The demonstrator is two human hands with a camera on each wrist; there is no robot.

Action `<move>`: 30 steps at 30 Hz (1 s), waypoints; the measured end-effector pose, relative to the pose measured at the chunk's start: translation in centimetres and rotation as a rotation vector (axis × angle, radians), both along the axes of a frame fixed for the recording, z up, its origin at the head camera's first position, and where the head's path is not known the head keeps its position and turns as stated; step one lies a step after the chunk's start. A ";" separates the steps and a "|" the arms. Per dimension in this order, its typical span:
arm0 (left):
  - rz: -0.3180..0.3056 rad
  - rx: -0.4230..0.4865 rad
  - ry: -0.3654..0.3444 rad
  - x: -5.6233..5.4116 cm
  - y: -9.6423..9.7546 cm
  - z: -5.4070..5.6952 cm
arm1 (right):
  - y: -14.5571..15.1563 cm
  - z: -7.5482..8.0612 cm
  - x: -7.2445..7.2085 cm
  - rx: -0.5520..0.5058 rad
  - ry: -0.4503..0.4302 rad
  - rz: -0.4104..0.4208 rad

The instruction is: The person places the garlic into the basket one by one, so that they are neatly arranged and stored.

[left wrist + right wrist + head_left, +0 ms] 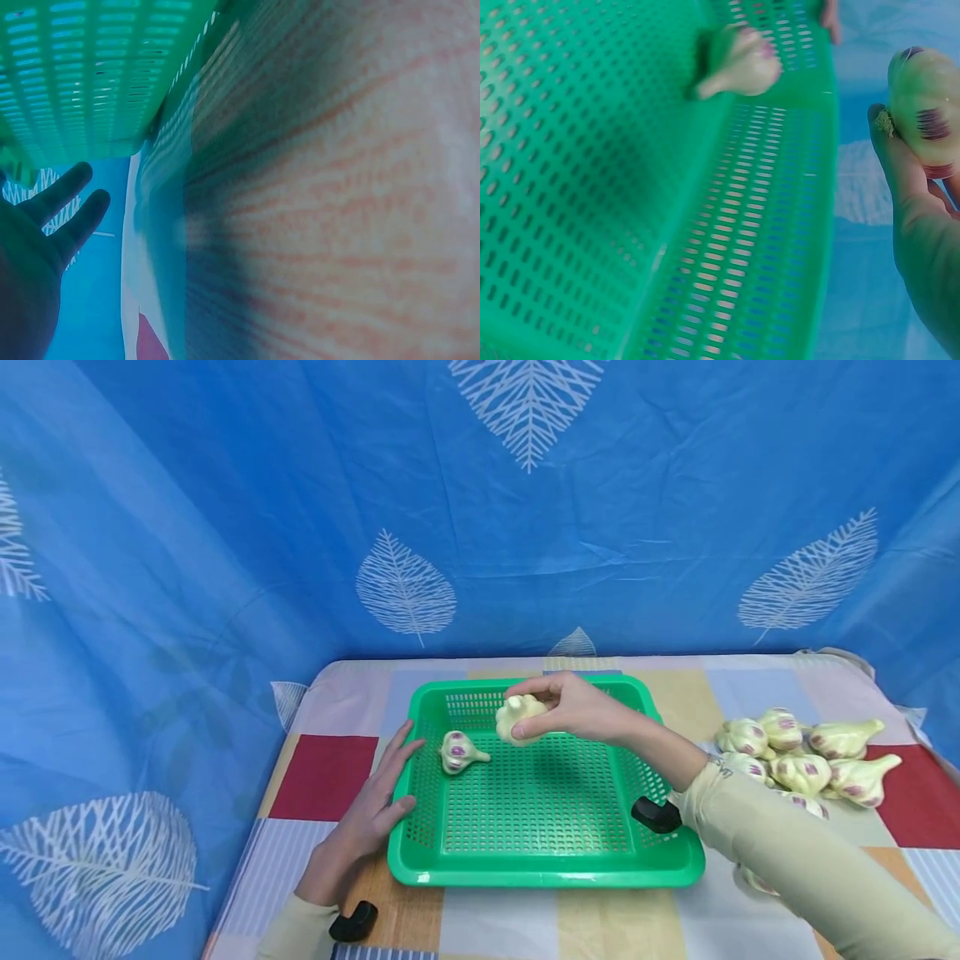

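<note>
My right hand [573, 708] grips a garlic bulb [517, 720] between thumb and fingers, held over the back part of a green plastic basket [547, 871]. In the right wrist view the held bulb shows purple streaks and a root tuft near the thumb. A second garlic bulb [458, 752] lies inside the basket near its left wall, stem toward the middle. My left hand [378, 802] rests along the basket's left rim with its fingers straight. The left wrist view shows the fingers [71, 217] of that hand beside the slotted basket wall [82, 82].
A pile of several garlic bulbs [801, 772] lies on the right of the table, partly behind the right sleeve [810, 868]. Another bulb [757, 881] shows below that forearm. A checked cloth [322, 777] covers the table. Blue leaf-patterned curtain [480, 527] hangs behind and at the sides.
</note>
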State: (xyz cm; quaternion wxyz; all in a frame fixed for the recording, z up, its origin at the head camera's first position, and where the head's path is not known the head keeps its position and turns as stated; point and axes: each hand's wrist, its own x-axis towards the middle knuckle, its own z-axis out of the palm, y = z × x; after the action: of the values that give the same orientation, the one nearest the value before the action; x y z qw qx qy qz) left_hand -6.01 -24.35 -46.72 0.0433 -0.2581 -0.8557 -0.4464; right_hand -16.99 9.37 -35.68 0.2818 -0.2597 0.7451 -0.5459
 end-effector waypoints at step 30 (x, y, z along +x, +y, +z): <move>0.006 -0.017 -0.017 -0.1 -0.1 0.4 | -5.0 -8.4 -1.4 0.263 0.192 -0.115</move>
State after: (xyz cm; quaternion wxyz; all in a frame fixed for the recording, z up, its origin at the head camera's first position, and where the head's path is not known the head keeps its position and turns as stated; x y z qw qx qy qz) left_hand -6.13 -24.41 -46.30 0.0353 -0.2524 -0.8605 -0.4411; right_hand -18.36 4.39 -44.03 0.2091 -0.2286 0.8471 -0.4317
